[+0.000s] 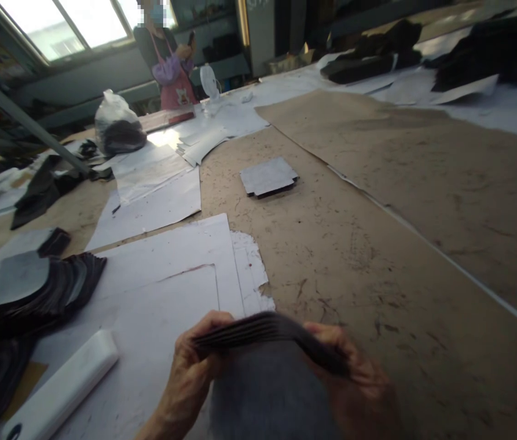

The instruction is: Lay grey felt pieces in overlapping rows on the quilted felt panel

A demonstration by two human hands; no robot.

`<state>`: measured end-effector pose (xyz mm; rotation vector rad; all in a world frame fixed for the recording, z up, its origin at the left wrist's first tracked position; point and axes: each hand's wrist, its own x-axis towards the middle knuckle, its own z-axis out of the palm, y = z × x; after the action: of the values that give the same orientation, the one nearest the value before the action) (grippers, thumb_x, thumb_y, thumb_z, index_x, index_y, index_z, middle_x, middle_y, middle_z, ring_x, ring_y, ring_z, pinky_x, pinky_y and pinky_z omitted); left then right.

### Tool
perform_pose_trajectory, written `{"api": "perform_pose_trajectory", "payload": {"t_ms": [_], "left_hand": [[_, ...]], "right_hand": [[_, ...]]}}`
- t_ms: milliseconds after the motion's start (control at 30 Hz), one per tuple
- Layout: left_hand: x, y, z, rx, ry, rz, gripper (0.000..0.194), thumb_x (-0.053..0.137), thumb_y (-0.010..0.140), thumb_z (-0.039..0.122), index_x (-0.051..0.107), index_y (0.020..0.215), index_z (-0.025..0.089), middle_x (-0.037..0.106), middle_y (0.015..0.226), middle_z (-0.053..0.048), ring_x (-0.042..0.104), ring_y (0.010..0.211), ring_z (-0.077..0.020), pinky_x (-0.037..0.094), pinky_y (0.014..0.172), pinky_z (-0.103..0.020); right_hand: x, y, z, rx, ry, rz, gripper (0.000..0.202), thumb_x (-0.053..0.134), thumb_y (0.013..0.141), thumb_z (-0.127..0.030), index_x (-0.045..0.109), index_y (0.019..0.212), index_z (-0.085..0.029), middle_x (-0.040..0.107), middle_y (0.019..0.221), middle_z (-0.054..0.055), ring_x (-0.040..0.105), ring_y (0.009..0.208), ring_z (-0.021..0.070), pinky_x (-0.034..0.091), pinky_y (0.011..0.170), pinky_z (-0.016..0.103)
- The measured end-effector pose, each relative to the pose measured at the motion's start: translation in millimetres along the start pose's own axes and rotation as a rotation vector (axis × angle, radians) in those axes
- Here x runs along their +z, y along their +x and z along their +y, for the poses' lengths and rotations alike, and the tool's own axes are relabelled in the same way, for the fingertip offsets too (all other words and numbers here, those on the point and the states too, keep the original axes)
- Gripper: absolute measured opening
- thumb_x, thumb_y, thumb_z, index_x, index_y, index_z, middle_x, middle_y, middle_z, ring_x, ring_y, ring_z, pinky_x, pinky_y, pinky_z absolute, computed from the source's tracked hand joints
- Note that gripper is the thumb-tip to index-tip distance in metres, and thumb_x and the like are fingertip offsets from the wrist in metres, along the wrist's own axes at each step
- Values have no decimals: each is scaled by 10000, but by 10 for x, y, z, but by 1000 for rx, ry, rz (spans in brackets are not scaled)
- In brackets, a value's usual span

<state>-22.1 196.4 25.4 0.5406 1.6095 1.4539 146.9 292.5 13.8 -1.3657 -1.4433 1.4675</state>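
Note:
A stack of dark grey fabric pieces [272, 379] is bent into an arch between my two hands, close to the camera. My left hand [197, 360] pinches its left end, where several layered edges show. On the other end, my right hand [352, 373] is closed around the stack, and it looks somewhat blurred. Below the hands the stack's lower part runs out of the frame. Further forward on the brown table covering lies a small stack of grey cut pieces [269, 176] with notched corners.
To the left stand piles of dark cut pieces [33, 293] beside a white bar-shaped object [63, 385]. White paper sheets [185, 244] cover the table's left part. Further back are a filled plastic bag [118, 125], a small fan [209, 82], dark fabric heaps [377, 55] and a standing person [169, 61].

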Motion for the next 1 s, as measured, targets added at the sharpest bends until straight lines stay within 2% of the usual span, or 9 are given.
{"api": "perform_pose_trajectory", "payload": {"t_ms": [67, 200, 400, 500, 600, 700, 800, 900, 1000], "left_hand": [[-1, 15, 4, -96, -12, -32, 161, 667, 621, 199, 654, 778, 168, 616, 678, 4, 532, 649, -150, 431, 605, -221], [45, 30, 37, -168, 27, -32, 181, 640, 653, 290, 665, 781, 165, 636, 693, -30, 573, 680, -216, 466, 629, -297], [98, -50, 20, 353, 522, 149, 111, 605, 689, 283, 686, 726, 216, 620, 775, -53, 570, 733, -225, 463, 638, -279], [71, 7, 6, 104, 334, 31, 179, 630, 671, 306, 671, 808, 199, 636, 762, -46, 588, 744, -243, 483, 648, -305], [49, 56, 43, -137, 87, -53, 246, 636, 666, 303, 658, 880, 185, 647, 744, -37, 604, 704, -246, 499, 639, -338], [49, 20, 97, 143, 319, 15, 142, 622, 684, 257, 694, 791, 197, 630, 737, -39, 585, 674, -209, 481, 609, -285], [42, -30, 110, 413, 572, 52, 134, 605, 709, 231, 711, 791, 215, 615, 779, -43, 573, 713, -192, 464, 617, -251], [19, -3, 87, 128, 451, 17, 173, 635, 705, 300, 682, 841, 204, 622, 759, -37, 589, 730, -215, 479, 633, -278], [1, 55, 83, -222, 121, -48, 275, 677, 654, 343, 658, 871, 176, 642, 730, -39, 607, 697, -246, 497, 632, -338]], "right_hand": [[3, -11, -24, -5, 89, -58, 107, 600, 629, -300, 613, 654, -197, 670, 848, 36, 623, 775, 209, 501, 684, 253], [-17, 57, -167, 239, 176, -213, 344, 585, 652, -424, 614, 892, -179, 672, 865, 53, 624, 781, 238, 503, 687, 302], [-33, 19, -53, 201, -139, 9, 364, 598, 638, -455, 647, 877, -186, 672, 837, 48, 605, 828, 252, 473, 701, 277], [-22, -14, -34, 124, -135, 43, 295, 603, 627, -447, 656, 770, -195, 658, 694, 18, 607, 689, 221, 477, 631, 254], [-12, 17, -150, 231, 55, -115, 301, 600, 627, -412, 634, 820, -183, 661, 709, 18, 612, 650, 213, 489, 595, 266], [7, 52, -206, 435, 273, -269, 376, 597, 641, -408, 605, 927, -163, 670, 765, 49, 625, 672, 236, 498, 586, 303], [49, 18, -92, 356, 129, -110, 335, 621, 605, -370, 624, 881, -180, 663, 713, 36, 621, 678, 241, 490, 579, 286], [84, -45, 14, 120, -122, 80, 226, 607, 614, -400, 639, 732, -210, 641, 647, 19, 609, 648, 221, 480, 599, 268], [74, -57, -58, 155, -72, -15, 232, 603, 631, -395, 646, 756, -204, 659, 705, 32, 619, 678, 220, 487, 617, 272]]}}
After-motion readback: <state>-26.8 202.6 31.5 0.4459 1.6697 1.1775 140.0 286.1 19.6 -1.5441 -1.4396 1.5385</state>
